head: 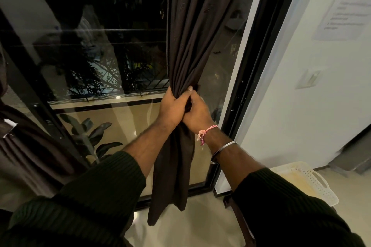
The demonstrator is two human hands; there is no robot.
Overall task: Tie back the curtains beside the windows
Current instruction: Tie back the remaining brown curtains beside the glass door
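A dark brown curtain [192, 32] hangs at the right side of a tall black-framed window [96, 50]. The cloth is gathered into a tight bunch at mid height. My left hand [173, 106] grips the bunch from the left, fingers curled round it. My right hand [197, 113] holds the same bunch from the right, pressed against the left hand. Below the hands the curtain's tail [170, 176] hangs loose to just above the floor. A second dark curtain [26, 146] is at the far left. No tie-back band is visible.
A white perforated plastic basket [313, 180] sits on the floor at the right, by the white wall [301, 106] with a switch plate [309, 79]. A leafy plant [90, 136] shows behind the glass. Pale floor tiles lie below.
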